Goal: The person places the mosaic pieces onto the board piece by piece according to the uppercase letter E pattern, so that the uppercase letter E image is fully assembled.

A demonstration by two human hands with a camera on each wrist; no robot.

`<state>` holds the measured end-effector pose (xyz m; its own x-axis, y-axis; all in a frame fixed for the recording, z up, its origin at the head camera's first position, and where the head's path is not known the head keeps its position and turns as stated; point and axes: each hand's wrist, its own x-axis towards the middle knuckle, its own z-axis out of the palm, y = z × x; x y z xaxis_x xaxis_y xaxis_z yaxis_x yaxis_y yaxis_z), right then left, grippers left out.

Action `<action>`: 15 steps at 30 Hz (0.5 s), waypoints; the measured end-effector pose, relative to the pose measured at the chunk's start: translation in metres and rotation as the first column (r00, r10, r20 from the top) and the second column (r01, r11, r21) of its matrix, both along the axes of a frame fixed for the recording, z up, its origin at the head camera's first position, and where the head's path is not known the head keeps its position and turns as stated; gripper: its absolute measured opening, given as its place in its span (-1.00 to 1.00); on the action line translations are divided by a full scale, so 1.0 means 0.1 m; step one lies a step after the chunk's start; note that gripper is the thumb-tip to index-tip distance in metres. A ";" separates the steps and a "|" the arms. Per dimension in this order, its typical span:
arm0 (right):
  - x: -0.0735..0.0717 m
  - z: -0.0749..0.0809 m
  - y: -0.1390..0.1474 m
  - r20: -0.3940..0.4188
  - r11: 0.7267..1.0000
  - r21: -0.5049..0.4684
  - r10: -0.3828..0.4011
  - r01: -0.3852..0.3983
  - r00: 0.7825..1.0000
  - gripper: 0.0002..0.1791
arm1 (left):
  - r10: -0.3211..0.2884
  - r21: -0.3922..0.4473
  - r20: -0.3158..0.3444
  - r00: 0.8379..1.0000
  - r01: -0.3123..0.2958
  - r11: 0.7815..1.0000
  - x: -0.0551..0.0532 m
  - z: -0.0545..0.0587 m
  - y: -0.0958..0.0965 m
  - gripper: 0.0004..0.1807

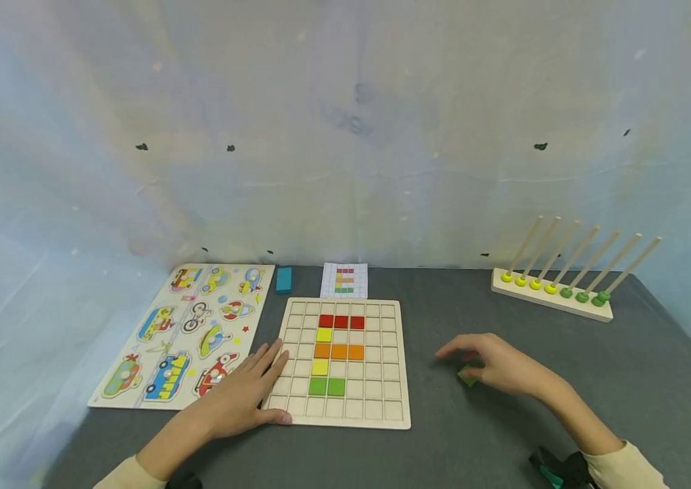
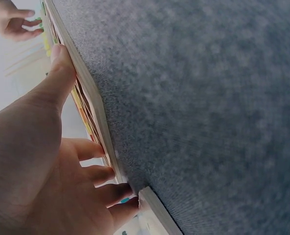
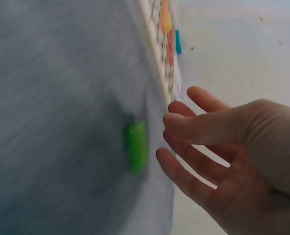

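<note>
A wooden grid board (image 1: 376, 407) lies flat on the table with red, yellow, orange and green square tiles in its cells. My left hand (image 1: 241, 394) rests against the board's left edge, fingers spread, thumb at its lower left corner. A loose green tile (image 3: 137, 146) lies on the dark table to the right of the board. Over that tile hovers my right hand (image 1: 498, 363), its fingers loosely bent and apart from the tile in the right wrist view. In the head view, the hand partly hides this tile.
Behind the board lies a pattern card (image 1: 345, 281), with a blue block (image 1: 283, 280) to its left. A vehicle puzzle board (image 1: 198, 326) is at the left. Far right stands a wooden peg rack (image 1: 553, 296) with yellow and green beads. A pale curtain (image 1: 345, 136) hangs behind the table.
</note>
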<state>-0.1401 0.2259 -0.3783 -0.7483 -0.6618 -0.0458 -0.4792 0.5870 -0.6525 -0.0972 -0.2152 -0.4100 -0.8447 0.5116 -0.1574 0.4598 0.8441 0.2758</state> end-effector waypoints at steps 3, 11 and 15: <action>0.05 -0.07 0.14 -0.013 1.000 0.010 -0.019 0.019 1.000 -0.59 | 0.004 0.002 0.005 1.000 -0.004 1.000 0.01 -0.01 0.00 0.16; 0.08 -0.16 0.22 -0.046 0.997 0.005 -0.082 0.082 0.996 -0.62 | 0.013 -0.006 0.004 1.000 -0.013 1.000 0.01 -0.01 -0.01 0.16; 0.08 -0.14 0.24 -0.040 0.994 0.006 -0.105 0.105 0.994 -0.63 | 0.002 0.010 0.000 1.000 -0.002 1.000 0.01 0.00 0.00 0.15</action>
